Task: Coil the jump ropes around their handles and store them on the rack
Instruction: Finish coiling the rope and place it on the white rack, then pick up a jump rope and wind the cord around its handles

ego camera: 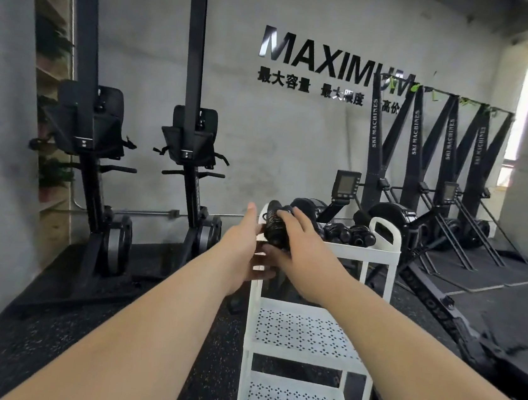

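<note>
Two bare forearms reach from the bottom edge toward the frame's centre. The right hand (300,246) wraps its fingers over a black jump rope coiled round its handles (275,225), held above the top tier's left end of a white plastic three-tier rack with perforated shelves (382,251). The left hand (245,247) lies against the bundle's lower end with its thumb raised. Its fingers pass under the right hand, so I cannot tell if they grip. More black coiled rope bundles (349,234) sit on the top tier.
</note>
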Demonstrator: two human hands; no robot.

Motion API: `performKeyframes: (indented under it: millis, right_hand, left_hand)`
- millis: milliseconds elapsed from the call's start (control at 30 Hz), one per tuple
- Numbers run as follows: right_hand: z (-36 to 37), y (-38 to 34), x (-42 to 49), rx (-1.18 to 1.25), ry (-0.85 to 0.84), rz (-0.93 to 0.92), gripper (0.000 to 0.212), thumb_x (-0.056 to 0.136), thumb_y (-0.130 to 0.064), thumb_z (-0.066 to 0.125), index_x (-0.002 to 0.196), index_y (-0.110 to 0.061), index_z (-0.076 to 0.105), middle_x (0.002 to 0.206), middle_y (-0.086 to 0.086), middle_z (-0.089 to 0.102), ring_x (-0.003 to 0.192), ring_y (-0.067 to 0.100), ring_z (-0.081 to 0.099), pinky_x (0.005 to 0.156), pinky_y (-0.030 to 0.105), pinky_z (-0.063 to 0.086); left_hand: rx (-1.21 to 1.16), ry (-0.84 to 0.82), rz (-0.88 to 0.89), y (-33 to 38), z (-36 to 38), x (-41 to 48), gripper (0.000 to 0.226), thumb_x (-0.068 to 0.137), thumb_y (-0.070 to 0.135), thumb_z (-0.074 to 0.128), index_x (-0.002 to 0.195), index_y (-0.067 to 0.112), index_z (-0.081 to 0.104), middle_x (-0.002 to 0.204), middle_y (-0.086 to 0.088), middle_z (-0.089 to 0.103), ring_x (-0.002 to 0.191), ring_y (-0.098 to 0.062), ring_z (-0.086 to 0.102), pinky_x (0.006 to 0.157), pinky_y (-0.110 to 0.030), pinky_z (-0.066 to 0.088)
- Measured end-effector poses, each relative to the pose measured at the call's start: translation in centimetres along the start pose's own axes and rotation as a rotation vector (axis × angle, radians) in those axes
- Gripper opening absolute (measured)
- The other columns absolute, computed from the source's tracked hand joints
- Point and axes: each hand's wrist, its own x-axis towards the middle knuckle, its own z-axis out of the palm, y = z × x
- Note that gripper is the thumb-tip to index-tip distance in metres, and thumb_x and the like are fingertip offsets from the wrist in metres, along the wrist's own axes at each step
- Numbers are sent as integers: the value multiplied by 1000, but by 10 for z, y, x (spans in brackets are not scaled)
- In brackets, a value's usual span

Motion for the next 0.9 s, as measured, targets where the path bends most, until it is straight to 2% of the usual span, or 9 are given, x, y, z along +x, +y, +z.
performKeyframes:
  millis: [67,167,333,433,533,600,667,800,900]
  right_hand:
    - [0,10,24,-17,14,37,77,104,-50,61,166,-24,26,177,4,13,153,34,39,123,47,37]
    - [1,30,61,-111,-27,51,75,103,-51,63,163,-20,30,170,9,26,145,38,46,118,47,41]
    - [11,55,115,-283,-154,61,76,100,-54,65,160,-18,36,160,9,39,137,35,53,113,48,46]
    - [18,61,138,-331,-183,66,74,99,-56,67,157,-19,42,155,9,45,132,34,56,107,44,49]
    - [27,62,153,-328,-180,78,73,98,-58,66,157,-22,43,154,7,48,134,31,55,107,44,48]
    - [33,62,158,-327,-244,131,73,99,-59,64,158,-21,43,154,7,51,136,31,54,107,41,45]
    - [34,61,161,-309,-331,199,69,101,-62,59,154,-20,48,148,7,57,132,30,55,100,38,43]
    - [30,58,160,-345,-392,223,72,101,-68,51,155,-20,47,150,6,56,135,30,53,107,42,43]
    - [28,55,152,-394,-308,235,72,101,-69,49,156,-23,45,150,8,56,137,34,50,112,50,43]
  left_hand:
    - [3,0,42,7,-3,5,76,100,83,27,136,29,65,117,-13,80,100,-31,80,85,-50,66]
    - [55,40,75,4,-11,19,68,106,75,27,137,26,63,107,-11,82,93,-29,81,94,-53,63]
    - [191,64,71,-9,-22,41,72,106,73,26,146,23,59,114,-9,78,98,-26,78,81,-42,64]
    - [243,58,73,-14,-27,51,73,106,73,25,147,21,57,117,-9,76,99,-26,77,81,-41,64]
    - [296,49,83,-19,-30,60,72,107,72,24,143,20,60,116,-8,76,97,-24,78,82,-40,65]
    - [333,41,95,-23,-31,63,70,107,72,24,138,21,62,114,-7,76,95,-23,78,83,-40,65]
    - [344,34,95,-27,-31,63,68,107,72,25,133,21,63,112,-7,77,94,-23,79,85,-42,64]
    - [390,14,103,-29,-31,62,67,107,72,27,130,22,63,112,-6,76,93,-22,79,81,-40,64]
    - [446,28,122,-25,-29,55,65,107,72,27,131,23,62,112,-4,75,93,-21,78,78,-38,63]
